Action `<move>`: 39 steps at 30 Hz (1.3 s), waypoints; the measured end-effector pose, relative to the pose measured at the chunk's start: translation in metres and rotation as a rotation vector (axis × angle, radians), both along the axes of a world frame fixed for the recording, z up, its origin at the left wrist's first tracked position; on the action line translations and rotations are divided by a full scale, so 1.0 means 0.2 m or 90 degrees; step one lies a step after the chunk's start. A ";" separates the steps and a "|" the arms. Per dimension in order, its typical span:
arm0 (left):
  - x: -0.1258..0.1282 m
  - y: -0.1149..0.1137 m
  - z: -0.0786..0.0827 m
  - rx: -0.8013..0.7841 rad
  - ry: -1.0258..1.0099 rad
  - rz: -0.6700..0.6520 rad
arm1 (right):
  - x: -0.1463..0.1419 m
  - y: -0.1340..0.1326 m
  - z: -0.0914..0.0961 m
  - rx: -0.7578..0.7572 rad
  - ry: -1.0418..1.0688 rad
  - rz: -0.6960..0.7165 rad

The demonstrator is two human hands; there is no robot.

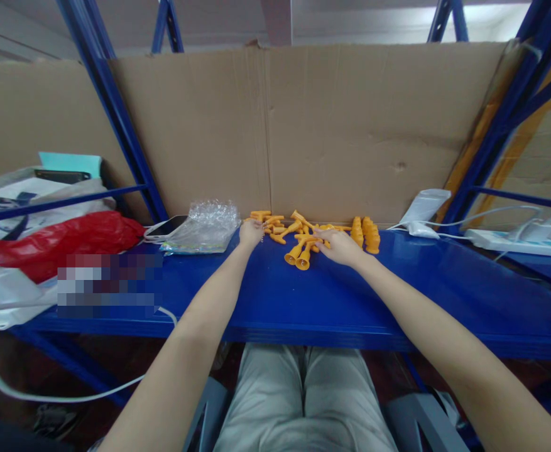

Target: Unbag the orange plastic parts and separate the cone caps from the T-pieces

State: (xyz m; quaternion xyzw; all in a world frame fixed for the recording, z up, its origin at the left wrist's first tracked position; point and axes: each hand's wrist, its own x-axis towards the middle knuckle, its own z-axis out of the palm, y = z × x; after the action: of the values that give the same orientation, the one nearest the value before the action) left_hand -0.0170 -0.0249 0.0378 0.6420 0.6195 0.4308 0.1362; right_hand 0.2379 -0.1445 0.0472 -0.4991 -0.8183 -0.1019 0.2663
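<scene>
A loose pile of orange plastic pieces lies at the back of the blue shelf; several have a T-shaped handle, and some a flared, bell-like end. At the pile's left edge, my left hand has its fingers closed around one orange T-handled piece. My right hand reaches into the right side of the pile, its fingers bent onto an orange piece and partly hiding it. Two bell-ended pieces lie in front, between my hands. Right of my right hand stand rows of stacked orange pieces.
A cardboard sheet walls off the back of the blue shelf. Clear plastic bags, a phone and a red bag lie at left. A white device with cables and a power strip are at right.
</scene>
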 end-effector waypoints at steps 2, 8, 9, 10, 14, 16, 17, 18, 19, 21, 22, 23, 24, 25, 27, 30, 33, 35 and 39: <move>0.01 -0.03 0.04 0.014 0.031 0.033 | 0.00 0.00 0.00 0.001 0.009 0.002; 0.10 -0.09 0.13 0.082 0.161 -0.040 | -0.01 -0.01 0.01 0.005 0.005 0.021; 0.13 -0.10 0.14 0.081 0.203 -0.076 | -0.01 -0.02 0.01 0.005 0.006 0.028; 0.16 -0.11 0.14 0.071 0.248 -0.113 | -0.01 -0.02 0.01 0.005 0.008 0.032; 0.27 -0.14 0.11 0.007 0.408 -0.216 | 0.00 -0.01 0.01 0.004 0.013 0.026; 0.30 -0.15 0.10 -0.030 0.464 -0.221 | 0.00 -0.01 0.01 0.005 0.014 0.026; 0.31 -0.16 0.10 -0.046 0.483 -0.209 | 0.00 -0.01 0.01 0.006 0.014 0.026; 0.32 -0.16 0.09 -0.060 0.494 -0.195 | 0.00 -0.01 0.01 0.007 0.015 0.026; 0.33 -0.16 0.09 -0.074 0.498 -0.181 | 0.00 -0.01 0.01 0.006 0.014 0.026; 0.33 -0.16 0.09 -0.102 0.496 -0.162 | 0.00 -0.01 0.01 0.004 0.009 0.026; 0.34 -0.16 0.10 -0.119 0.494 -0.156 | 0.00 -0.01 0.01 0.004 0.007 0.025; 0.34 -0.17 0.10 -0.133 0.493 -0.150 | 0.00 -0.01 0.01 0.006 0.007 0.025; 0.34 -0.17 0.10 -0.142 0.494 -0.142 | 0.00 0.00 0.01 0.009 0.007 0.027; 0.34 -0.18 0.11 -0.146 0.497 -0.132 | 0.00 0.00 0.00 0.012 0.007 0.028; 0.32 -0.19 0.12 -0.143 0.499 -0.108 | 0.00 0.00 0.00 0.017 0.004 0.030; 0.30 -0.21 0.16 -0.095 0.460 -0.067 | 0.00 0.00 0.00 0.018 0.000 0.031; 0.27 -0.23 0.19 -0.007 0.393 -0.049 | 0.00 0.00 0.00 0.019 0.008 0.022; 0.26 -0.25 0.20 0.053 0.363 -0.056 | -0.01 0.00 -0.01 0.018 0.024 -0.008; 0.26 -0.31 0.17 0.187 0.363 -0.098 | -0.02 -0.01 -0.01 -0.006 0.090 -0.048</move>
State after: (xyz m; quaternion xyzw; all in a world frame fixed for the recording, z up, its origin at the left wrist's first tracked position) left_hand 0.0349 -0.0865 0.0728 0.7946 0.5134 0.3068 -0.1049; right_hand 0.2345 -0.1468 0.0455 -0.5366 -0.7785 -0.0727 0.3172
